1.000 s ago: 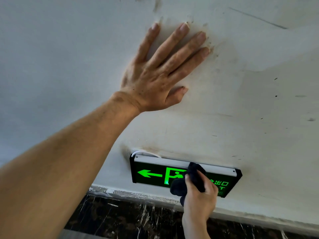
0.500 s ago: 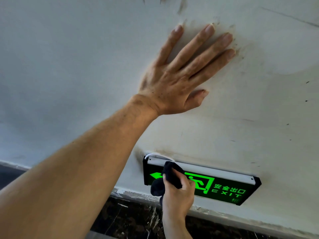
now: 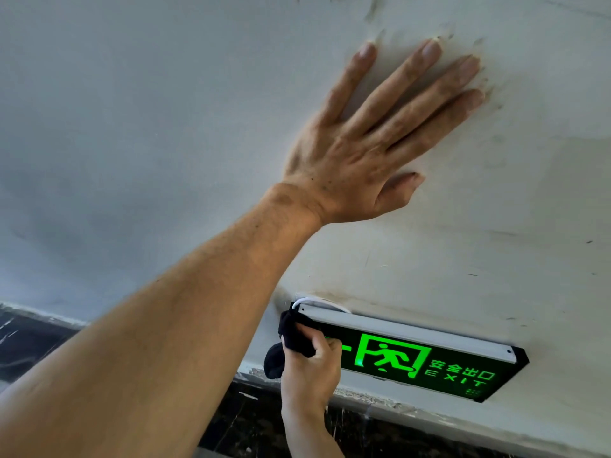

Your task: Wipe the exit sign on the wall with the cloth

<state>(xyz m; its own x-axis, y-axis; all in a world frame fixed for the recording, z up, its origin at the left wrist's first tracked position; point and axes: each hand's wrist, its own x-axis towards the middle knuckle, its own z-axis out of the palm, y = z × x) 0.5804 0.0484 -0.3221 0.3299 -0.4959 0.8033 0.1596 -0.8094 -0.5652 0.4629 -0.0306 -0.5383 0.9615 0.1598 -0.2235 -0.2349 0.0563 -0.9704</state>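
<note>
Since one second ago the right hand (image 3: 309, 368) has carried the black cloth (image 3: 292, 338) from the middle of the exit sign (image 3: 413, 355) to its left end, covering the arrow; judged, one wiping pass is finishing. The right grip is closed around the cloth, which presses on the sign at the hand's 12 o'clock. The left hand (image 3: 357, 153), fingers spread and empty, lies flat on the wall (image 3: 132, 127) at the sign's 12 o'clock.
</note>
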